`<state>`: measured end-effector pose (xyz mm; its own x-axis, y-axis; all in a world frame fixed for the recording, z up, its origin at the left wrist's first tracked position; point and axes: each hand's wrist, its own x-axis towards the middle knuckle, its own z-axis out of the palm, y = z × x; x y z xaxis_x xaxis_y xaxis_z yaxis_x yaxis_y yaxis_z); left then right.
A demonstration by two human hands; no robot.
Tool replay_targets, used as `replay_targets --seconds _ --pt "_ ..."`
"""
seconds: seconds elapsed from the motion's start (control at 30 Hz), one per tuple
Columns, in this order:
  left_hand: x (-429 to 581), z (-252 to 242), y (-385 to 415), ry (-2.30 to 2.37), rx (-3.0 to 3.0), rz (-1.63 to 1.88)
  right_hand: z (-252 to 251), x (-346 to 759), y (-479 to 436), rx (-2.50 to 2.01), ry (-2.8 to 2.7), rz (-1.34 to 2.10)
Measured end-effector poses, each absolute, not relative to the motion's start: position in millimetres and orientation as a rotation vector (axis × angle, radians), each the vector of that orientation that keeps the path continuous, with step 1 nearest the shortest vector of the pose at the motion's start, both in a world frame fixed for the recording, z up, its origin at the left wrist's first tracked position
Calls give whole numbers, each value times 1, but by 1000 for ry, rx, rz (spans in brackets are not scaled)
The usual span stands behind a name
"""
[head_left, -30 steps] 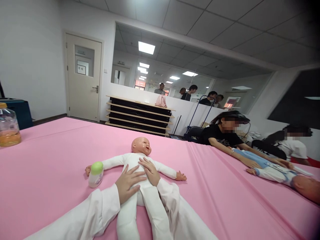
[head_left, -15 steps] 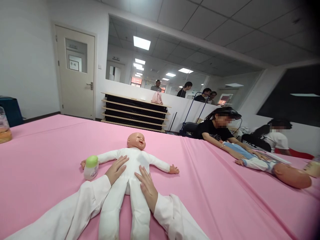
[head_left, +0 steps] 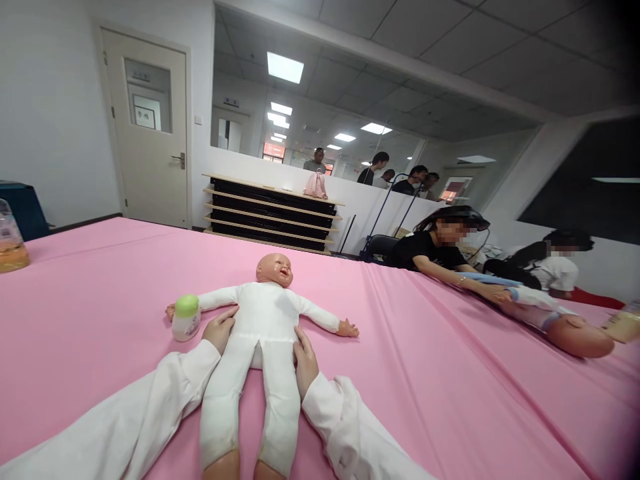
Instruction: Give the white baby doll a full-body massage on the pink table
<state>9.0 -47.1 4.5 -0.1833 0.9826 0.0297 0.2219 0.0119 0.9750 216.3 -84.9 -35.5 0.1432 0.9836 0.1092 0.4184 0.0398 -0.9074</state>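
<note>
A baby doll [head_left: 265,313] in a white suit lies on its back on the pink table cover [head_left: 100,293], arms spread, head away from me. My left hand [head_left: 219,330] rests against the doll's left flank at the waist, fingers together. My right hand [head_left: 304,360] lies along the doll's other side at the hip, fingers extended against the suit. Both my arms wear white sleeves. A small white bottle with a green cap [head_left: 186,318] stands just left of my left hand, next to the doll's arm.
A plastic bottle with orange liquid [head_left: 10,243] stands at the far left edge. At the right, two other people lean over the same table with another doll [head_left: 560,320]. A door, low shelves and several people stand behind.
My hands slid from the doll's chest and belly outward to its two sides at waist and hip. The view shifted, showing the doll's feet.
</note>
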Motion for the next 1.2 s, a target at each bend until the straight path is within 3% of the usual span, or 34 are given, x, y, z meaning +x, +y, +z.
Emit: replay_targets --seconds 0.67,0.83,1.07,1.2 --pt "10 11 -69 1623 1396 1246 -33 218 -88 -1456 -1515 718" --pt "11 15 -71 1278 2064 1280 -22 211 -102 -1269 -1742 585" --pt "26 43 -53 927 2423 834 -8 208 -88 -1229 -2032 440" --pt "34 50 -34 1051 2429 578 3 211 -50 -1487 -2140 428"
